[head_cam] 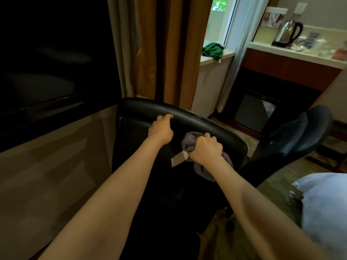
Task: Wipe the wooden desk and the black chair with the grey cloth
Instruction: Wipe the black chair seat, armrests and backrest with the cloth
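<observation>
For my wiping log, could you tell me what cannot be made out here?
Head view: the grey cloth is mostly hidden in the right hand.
Head view: the black chair below its rim is lost in shadow.
Head view: the wooden desk is cut off by the left edge.
Head view: items beside the kettle are too blurred to name.

My feed is dim overall. Daylight comes only from the window (220,4) at top right, which is bright and washed out. The black chair (187,117) swallows detail, showing just a thin sheen along its top edge, and the grey cloth (189,143) barely separates from it. The television screen (47,53) is near-black with faint reflections. Wide-angle bending curves the curtain (169,44); the kettle (287,32) looks soft.
</observation>
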The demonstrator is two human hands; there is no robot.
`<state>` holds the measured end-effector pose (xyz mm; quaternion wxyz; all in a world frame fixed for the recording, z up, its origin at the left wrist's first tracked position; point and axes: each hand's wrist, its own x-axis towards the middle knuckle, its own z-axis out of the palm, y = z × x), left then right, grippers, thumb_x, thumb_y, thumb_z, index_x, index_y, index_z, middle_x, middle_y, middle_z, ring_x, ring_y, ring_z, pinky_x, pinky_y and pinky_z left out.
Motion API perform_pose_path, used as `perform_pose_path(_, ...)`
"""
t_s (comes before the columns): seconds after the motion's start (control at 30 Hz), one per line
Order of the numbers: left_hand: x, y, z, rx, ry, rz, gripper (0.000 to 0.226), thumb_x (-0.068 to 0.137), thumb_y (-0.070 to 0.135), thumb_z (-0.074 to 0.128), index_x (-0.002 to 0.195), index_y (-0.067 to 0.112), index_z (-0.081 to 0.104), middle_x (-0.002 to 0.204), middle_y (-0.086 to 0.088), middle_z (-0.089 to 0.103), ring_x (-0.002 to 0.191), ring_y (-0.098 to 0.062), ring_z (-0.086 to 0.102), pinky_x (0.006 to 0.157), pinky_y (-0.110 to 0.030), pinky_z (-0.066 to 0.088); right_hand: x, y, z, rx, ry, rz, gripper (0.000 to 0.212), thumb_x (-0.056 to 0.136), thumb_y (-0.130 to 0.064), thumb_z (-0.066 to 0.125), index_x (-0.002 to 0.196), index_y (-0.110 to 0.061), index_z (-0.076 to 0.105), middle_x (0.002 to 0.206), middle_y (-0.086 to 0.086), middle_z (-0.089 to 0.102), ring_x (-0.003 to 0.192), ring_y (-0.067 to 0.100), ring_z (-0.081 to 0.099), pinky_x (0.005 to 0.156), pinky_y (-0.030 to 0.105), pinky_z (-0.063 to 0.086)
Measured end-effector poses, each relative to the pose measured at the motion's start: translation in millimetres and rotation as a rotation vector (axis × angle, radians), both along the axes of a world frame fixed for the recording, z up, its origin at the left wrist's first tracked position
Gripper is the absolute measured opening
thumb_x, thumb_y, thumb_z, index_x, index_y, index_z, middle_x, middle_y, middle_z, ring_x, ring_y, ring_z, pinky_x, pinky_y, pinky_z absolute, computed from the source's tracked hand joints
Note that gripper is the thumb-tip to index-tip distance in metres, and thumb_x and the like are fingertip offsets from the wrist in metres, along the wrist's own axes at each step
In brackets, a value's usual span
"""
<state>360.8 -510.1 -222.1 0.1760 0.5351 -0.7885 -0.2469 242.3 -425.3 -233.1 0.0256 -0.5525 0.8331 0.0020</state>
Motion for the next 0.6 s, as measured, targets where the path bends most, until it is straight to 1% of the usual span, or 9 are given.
perform_pose_path(0.1,3,7,10,-0.006,-0.075,-0.044,0.059,0.091,0.002,0.045,0.145,0.019,0.027,0.143,-0.012,0.033,0.128,-0.032,0.037,0.107,-0.047,0.034,-8,19,8,-0.017,-0.001,-0.031,0.045,0.088,-0.040,0.055,0.122,-0.010,0.052,0.119,0.009,0.044,0.111,0.029,0.045,0.083,0.037,0.044)
perform_pose_path(0.23,7,15,14,0.008,-0.096,-0.064,0.061,0.090,0.002,0.046,0.145,0.017,0.026,0.145,-0.011,0.032,0.130,-0.030,0.036,0.109,-0.047,0.032,-19,41,8,-0.096,0.068,0.054,0.037,0.085,-0.041,0.056,0.113,-0.016,0.058,0.116,0.007,0.043,0.110,0.028,0.043,0.083,0.039,0.042)
perform_pose_path(0.3,3,13,17,-0.017,-0.098,-0.050,0.060,0.091,0.002,0.046,0.145,0.018,0.026,0.147,-0.010,0.031,0.131,-0.030,0.035,0.108,-0.046,0.032,-20,33,14,-0.192,0.114,0.132,0.038,0.083,-0.042,0.057,0.113,-0.019,0.056,0.118,0.006,0.043,0.110,0.027,0.043,0.084,0.039,0.040)
perform_pose_path(0.37,-5,4,22,-0.086,-0.084,-0.002,0.060,0.091,0.003,0.046,0.146,0.018,0.026,0.150,-0.008,0.029,0.133,-0.029,0.034,0.108,-0.045,0.030,-16,12,26,-0.301,0.160,0.202,0.043,0.082,-0.043,0.057,0.117,-0.020,0.053,0.121,0.007,0.043,0.111,0.027,0.043,0.086,0.038,0.040)
perform_pose_path(0.43,-13,-7,26,-0.137,-0.090,0.035,0.063,0.091,0.007,0.051,0.146,0.018,0.025,0.152,-0.006,0.027,0.135,-0.028,0.032,0.108,-0.045,0.028,-7,-13,37,-0.348,0.181,0.267,0.046,0.082,-0.043,0.057,0.121,-0.020,0.050,0.124,0.008,0.041,0.112,0.028,0.042,0.089,0.039,0.040)
perform_pose_path(0.5,-18,-19,24,-0.132,-0.126,0.056,0.068,0.089,0.017,0.058,0.147,0.018,0.022,0.154,-0.005,0.022,0.137,-0.027,0.030,0.108,-0.046,0.027,-2,-40,42,-0.286,0.167,0.301,0.047,0.084,-0.040,0.056,0.126,-0.020,0.049,0.128,0.009,0.038,0.116,0.030,0.038,0.091,0.040,0.038)
perform_pose_path(0.53,-20,-24,22,-0.115,-0.146,0.066,0.070,0.090,0.021,0.058,0.148,0.019,0.020,0.156,-0.004,0.017,0.139,-0.026,0.027,0.109,-0.046,0.025,-3,-53,43,-0.228,0.151,0.301,0.049,0.085,-0.041,0.055,0.128,-0.020,0.048,0.131,0.009,0.037,0.118,0.031,0.036,0.092,0.040,0.036)
perform_pose_path(0.6,-22,-35,18,-0.092,-0.169,0.064,0.066,0.094,0.019,0.052,0.150,0.021,0.015,0.159,0.000,0.008,0.143,-0.023,0.017,0.112,-0.047,0.018,-7,-70,45,-0.135,0.087,0.256,0.053,0.086,-0.044,0.052,0.133,-0.019,0.047,0.133,0.008,0.037,0.122,0.031,0.034,0.094,0.042,0.034)
